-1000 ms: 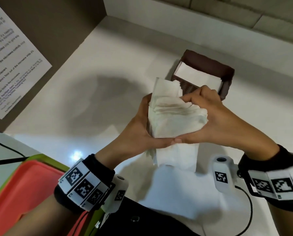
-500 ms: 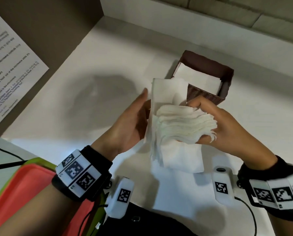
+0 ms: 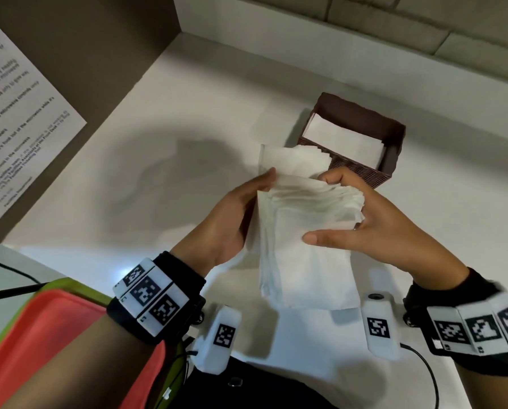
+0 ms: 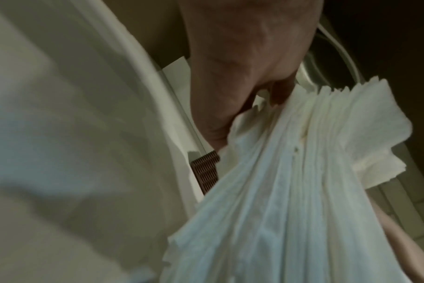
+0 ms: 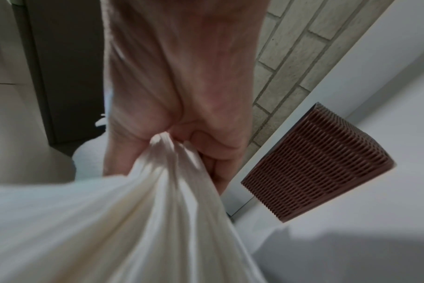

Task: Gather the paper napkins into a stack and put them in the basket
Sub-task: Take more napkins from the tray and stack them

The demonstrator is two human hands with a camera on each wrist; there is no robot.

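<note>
A thick stack of white paper napkins (image 3: pixel 302 246) hangs fanned and uneven above the white counter (image 3: pixel 158 184), between both hands. My right hand (image 3: pixel 364 222) grips its right side, thumb across the front and fingers curled behind; the right wrist view shows the napkins (image 5: pixel 138 220) bunched in that fist. With straight fingers, my left hand (image 3: pixel 241 208) lies against the stack's left edge. Past the left palm, the napkins (image 4: pixel 291 181) spread out. The brown woven basket (image 3: pixel 394 137) stands just beyond the hands with a flat white napkin (image 3: pixel 344 137) inside; its wall (image 5: pixel 315 164) also shows.
A red tray (image 3: pixel 25 335) nested in a green one sits at the lower left counter edge. A brown panel with a printed notice (image 3: pixel 19 128) closes the left side. A pale brick wall (image 3: pixel 364 31) runs behind the basket. A black cable (image 3: pixel 423 370) trails from the right wrist.
One second ago both hands clasped the stack. The left hand then opened flat, and it now lies against the left edge again. The right thumb has come across the front.
</note>
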